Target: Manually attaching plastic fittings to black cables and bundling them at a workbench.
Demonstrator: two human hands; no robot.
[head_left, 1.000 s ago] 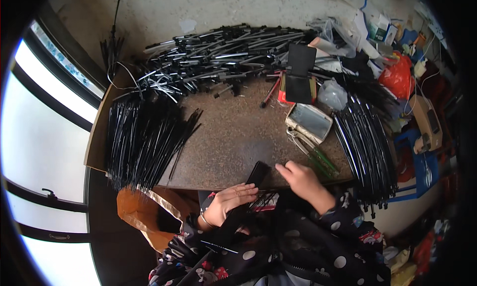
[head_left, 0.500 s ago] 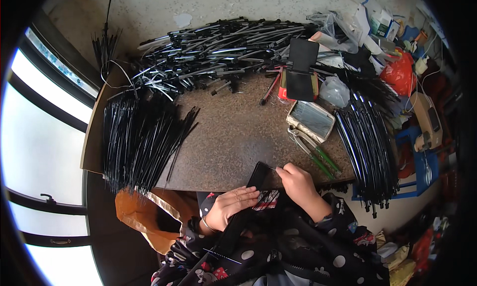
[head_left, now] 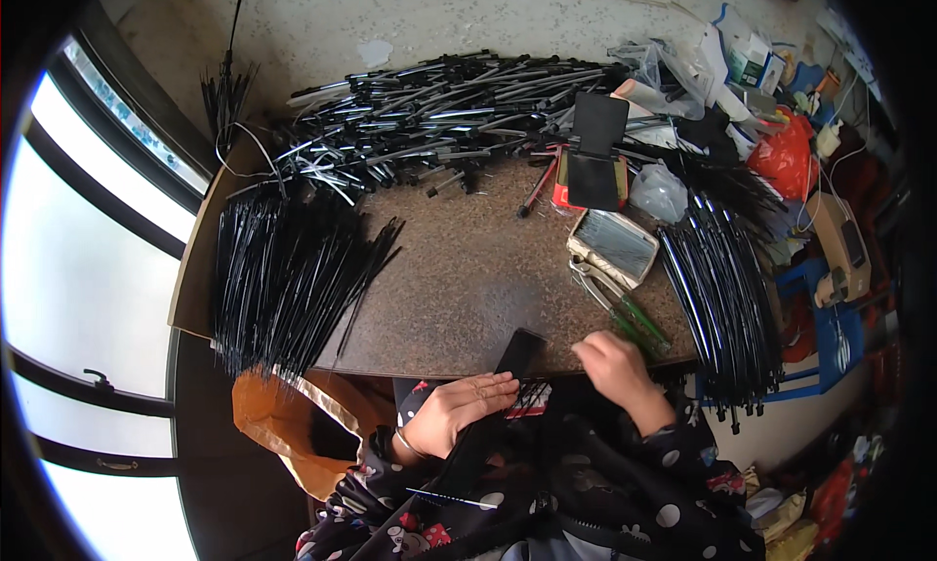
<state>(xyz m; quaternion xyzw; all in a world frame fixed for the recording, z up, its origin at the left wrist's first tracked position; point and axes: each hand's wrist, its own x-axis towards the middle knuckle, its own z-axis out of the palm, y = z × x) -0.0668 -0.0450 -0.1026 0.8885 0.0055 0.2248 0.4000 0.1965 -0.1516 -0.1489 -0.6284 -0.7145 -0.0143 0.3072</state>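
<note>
A long, flat black strip [head_left: 521, 352] lies slantwise over the table's front edge, its far end on the tabletop. My left hand [head_left: 457, 409] rests across it, fingers together and pressing on it; the thumb is hidden. Thin dark strands show beside those fingers, over a red-and-white patch of cloth [head_left: 535, 401]. To the right of the strip, apart from it, my right hand [head_left: 619, 374] is closed in a pinch at the table edge. Whatever its fingertips hold is too fine to make out. On my lap lies a thin pale rod [head_left: 451, 499].
Green-handled pliers [head_left: 630, 312] lie beyond my right hand, beside an open box of fine wires [head_left: 613, 244]. Bundles of black rods lie at left [head_left: 283, 278] and right [head_left: 722, 307]. A heap of rods [head_left: 439, 107] lines the wall. A brown bag [head_left: 283, 429] stands below left.
My right hand has moved away from the strip's end, to the right and slightly nearer me. A thin strand seen between them no longer shows. My left hand stays on the strip.
</note>
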